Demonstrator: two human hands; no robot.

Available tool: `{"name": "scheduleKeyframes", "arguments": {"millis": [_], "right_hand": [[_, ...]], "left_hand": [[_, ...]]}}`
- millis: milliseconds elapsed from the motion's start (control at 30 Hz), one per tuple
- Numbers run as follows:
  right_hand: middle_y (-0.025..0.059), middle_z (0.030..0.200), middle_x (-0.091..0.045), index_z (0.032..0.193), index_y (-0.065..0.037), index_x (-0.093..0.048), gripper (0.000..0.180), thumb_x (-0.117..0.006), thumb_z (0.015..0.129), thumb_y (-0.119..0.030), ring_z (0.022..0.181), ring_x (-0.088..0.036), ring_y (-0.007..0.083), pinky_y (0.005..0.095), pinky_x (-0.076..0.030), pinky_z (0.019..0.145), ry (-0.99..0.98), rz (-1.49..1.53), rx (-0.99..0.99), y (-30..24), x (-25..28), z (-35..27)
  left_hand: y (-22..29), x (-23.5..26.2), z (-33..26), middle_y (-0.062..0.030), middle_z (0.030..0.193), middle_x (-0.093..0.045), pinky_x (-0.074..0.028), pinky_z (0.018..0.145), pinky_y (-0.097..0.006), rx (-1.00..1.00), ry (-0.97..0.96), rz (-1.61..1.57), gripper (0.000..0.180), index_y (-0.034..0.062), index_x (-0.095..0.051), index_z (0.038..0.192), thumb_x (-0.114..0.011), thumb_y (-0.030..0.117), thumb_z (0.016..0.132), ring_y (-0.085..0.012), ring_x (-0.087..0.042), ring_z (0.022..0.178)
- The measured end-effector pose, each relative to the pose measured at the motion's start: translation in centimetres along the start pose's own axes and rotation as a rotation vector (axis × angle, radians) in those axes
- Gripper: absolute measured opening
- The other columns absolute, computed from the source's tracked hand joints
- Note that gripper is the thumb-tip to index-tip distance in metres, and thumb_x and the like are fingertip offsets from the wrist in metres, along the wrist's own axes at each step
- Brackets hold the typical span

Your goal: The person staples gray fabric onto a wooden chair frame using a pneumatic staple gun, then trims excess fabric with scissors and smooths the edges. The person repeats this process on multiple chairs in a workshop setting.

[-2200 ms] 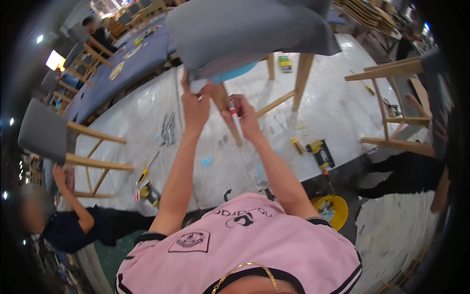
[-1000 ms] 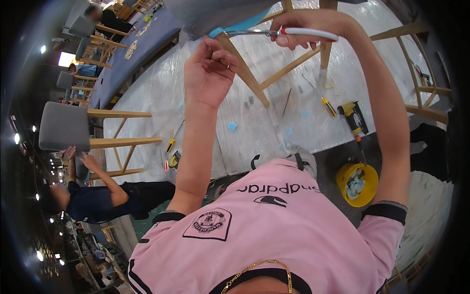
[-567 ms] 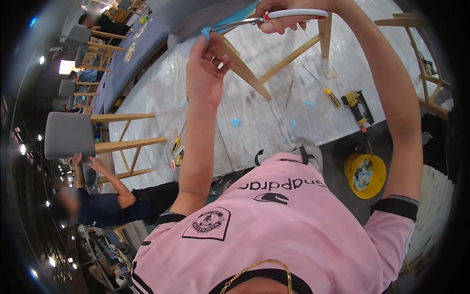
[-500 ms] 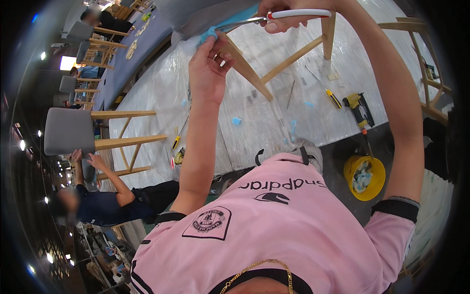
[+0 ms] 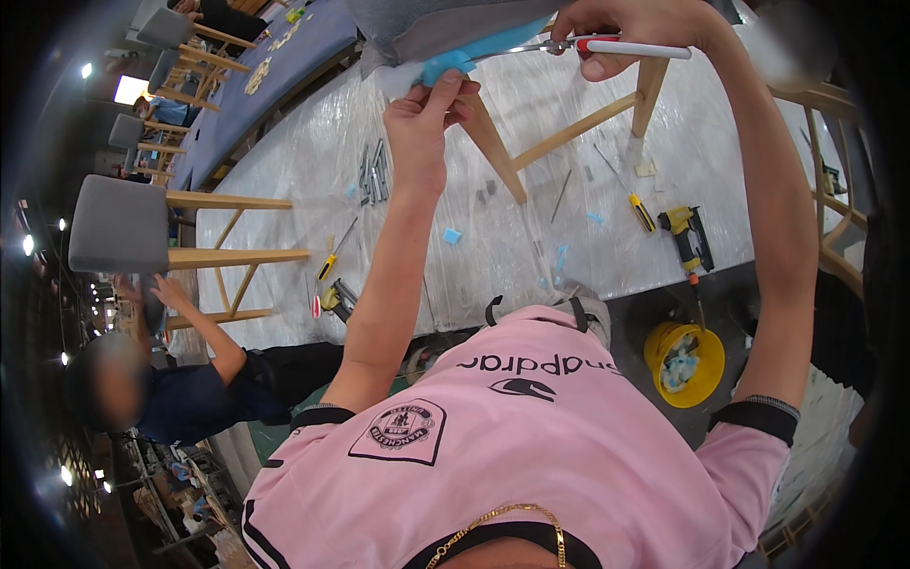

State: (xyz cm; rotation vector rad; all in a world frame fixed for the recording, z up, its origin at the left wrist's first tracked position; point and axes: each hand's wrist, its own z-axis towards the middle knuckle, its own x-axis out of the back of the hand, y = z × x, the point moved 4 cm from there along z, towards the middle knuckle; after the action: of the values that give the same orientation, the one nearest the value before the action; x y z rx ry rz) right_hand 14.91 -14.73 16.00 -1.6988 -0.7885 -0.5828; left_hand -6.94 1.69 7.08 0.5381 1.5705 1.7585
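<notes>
An upholstered grey seat with wooden legs stands at the top of the view, on the plastic-covered table. Along its edge a strip of blue foam shows, with white wadding beside it. My left hand is closed, pinching the foam between thumb and fingers. Scissors with a white and red handle are in my right hand, their blades reaching left along the foam toward my left fingertips. Whether the blades are parted is hard to make out.
On the plastic-covered tabletop lie a yellow-handled screwdriver, a staple gun, blue foam scraps and metal strips. A yellow bucket holds scraps. At left a co-worker handles another grey stool.
My left hand has moved right along the seat edge with the foam pinched. My right hand and the scissors have shifted right too. Metal strips beside my left forearm now show.
</notes>
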Motion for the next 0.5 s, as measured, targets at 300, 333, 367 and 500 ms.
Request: {"name": "scheduleKeyframes", "arguments": {"millis": [300, 333, 367, 500], "right_hand": [[0.0157, 0.122, -0.071, 0.134, 0.002, -0.063, 0.080, -0.084, 0.080, -0.054, 0.114, -0.064, 0.0247, 0.0358, -0.048, 0.099, 0.052, -0.035, 0.038, -2.5, 0.1, 0.8], [0.0155, 0.120, -0.072, 0.133, 0.003, -0.063, 0.080, -0.084, 0.080, -0.054, 0.113, -0.065, 0.0244, 0.0355, -0.049, 0.098, 0.051, -0.060, 0.039, -2.7, 0.2, 1.0], [0.0153, 0.119, -0.072, 0.131, 0.003, -0.064, 0.078, -0.084, 0.080, -0.053, 0.111, -0.066, 0.0241, 0.0353, -0.050, 0.096, 0.055, -0.072, 0.030, -3.0, 0.3, 1.2], [0.0144, 0.114, -0.074, 0.126, 0.004, -0.067, 0.075, -0.085, 0.080, -0.052, 0.106, -0.067, 0.0229, 0.0344, -0.051, 0.091, 0.072, -0.067, 0.021, -3.6, 0.2, 1.5]], "left_hand": [[-0.1, -0.5, -0.3, -0.0059, 0.089, -0.076, -0.054, 0.071, -0.030, 0.034, 0.017, -0.069, 0.023, 0.0067, -0.073, 0.095, -0.077, 0.029, 0.095, -0.0125, -0.065, 0.072], [-0.2, -0.4, -0.3, -0.0054, 0.088, -0.076, -0.054, 0.071, -0.030, 0.033, 0.015, -0.066, 0.024, 0.0071, -0.073, 0.095, -0.077, 0.030, 0.095, -0.0125, -0.065, 0.072], [-0.3, -0.3, -0.3, -0.0050, 0.087, -0.075, -0.054, 0.071, -0.030, 0.031, 0.006, -0.070, 0.023, 0.0073, -0.073, 0.095, -0.077, 0.030, 0.095, -0.0125, -0.065, 0.072], [-0.5, -0.2, -0.2, -0.0083, 0.087, -0.075, -0.054, 0.072, -0.028, 0.022, -0.021, -0.071, 0.032, 0.0029, -0.072, 0.095, -0.080, 0.034, 0.092, -0.0130, -0.067, 0.070]]}}
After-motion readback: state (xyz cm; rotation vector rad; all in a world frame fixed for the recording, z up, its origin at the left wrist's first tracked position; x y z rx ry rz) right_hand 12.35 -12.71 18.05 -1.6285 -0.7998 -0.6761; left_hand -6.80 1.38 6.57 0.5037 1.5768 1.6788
